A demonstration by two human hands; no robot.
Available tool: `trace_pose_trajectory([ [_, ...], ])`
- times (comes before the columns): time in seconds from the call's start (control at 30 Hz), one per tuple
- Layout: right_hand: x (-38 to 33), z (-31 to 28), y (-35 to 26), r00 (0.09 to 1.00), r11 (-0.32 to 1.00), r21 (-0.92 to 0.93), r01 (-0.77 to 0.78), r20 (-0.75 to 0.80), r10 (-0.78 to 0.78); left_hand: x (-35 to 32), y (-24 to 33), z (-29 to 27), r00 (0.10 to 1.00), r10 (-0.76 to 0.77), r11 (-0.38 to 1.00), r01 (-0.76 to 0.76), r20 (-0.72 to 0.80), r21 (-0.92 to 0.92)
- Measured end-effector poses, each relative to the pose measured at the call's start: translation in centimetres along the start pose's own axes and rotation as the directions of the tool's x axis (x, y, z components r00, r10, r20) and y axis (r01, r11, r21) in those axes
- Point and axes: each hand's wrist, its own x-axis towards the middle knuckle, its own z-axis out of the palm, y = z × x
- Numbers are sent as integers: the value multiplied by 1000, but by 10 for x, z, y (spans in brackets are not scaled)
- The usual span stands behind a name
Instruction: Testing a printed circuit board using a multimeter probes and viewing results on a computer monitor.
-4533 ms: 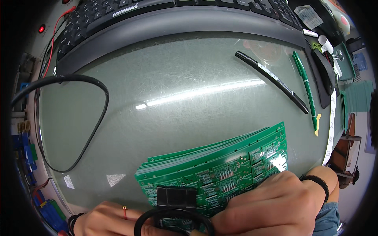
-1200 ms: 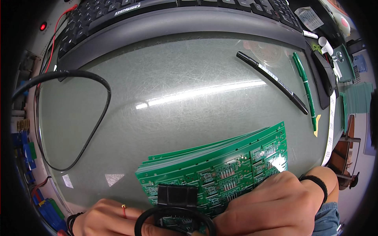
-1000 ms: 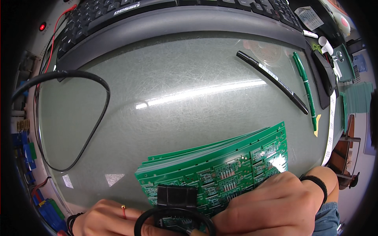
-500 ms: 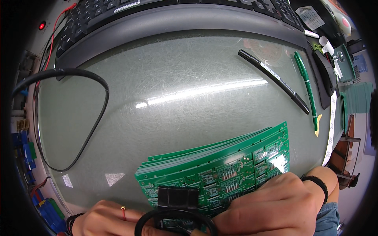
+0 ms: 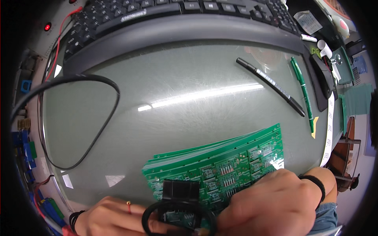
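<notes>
Bottom of the frame: both hands are on a fanned stack of green circuit boards [image 5: 220, 169] lying on the glass desk top [image 5: 177, 102], lower centre. The right hand [image 5: 271, 204] is curled over the stack's near edge, fingers closed on it. The left hand [image 5: 114, 216] sits at lower left by a black round magnifier [image 5: 179, 210], probably pinching its ring, though it's cut off there. Black pen [image 5: 271, 86] and green pen [image 5: 302, 92] lie upper right, black cable [image 5: 98, 126] loops left, keyboard [image 5: 177, 15] along the top.
</notes>
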Motion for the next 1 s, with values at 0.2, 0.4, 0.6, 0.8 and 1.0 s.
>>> trace_pose_trajectory([
  [0.2, 16, -41, -35, 904, 951, 143, -274, 377, 204, 28, 56, 36, 912, -398, 917, 394, -95, -60],
  [0.4, 38, -73, -84, 794, 871, -28, -490, 399, 459, 9, 50, 22, 921, -372, 928, 371, 118, 30],
  [0.6, 39, -33, -74, 887, 915, -386, 115, 455, 80, 10, 57, 33, 910, -399, 914, 385, 113, 131],
  [0.8, 38, -9, -77, 810, 891, -449, 68, 547, 214, 4, 47, 29, 868, -480, 877, 473, 129, 81],
  [1.0, 36, -13, -65, 873, 950, -294, -105, 431, 230, 8, 58, 31, 896, -387, 922, 376, 218, 90],
])
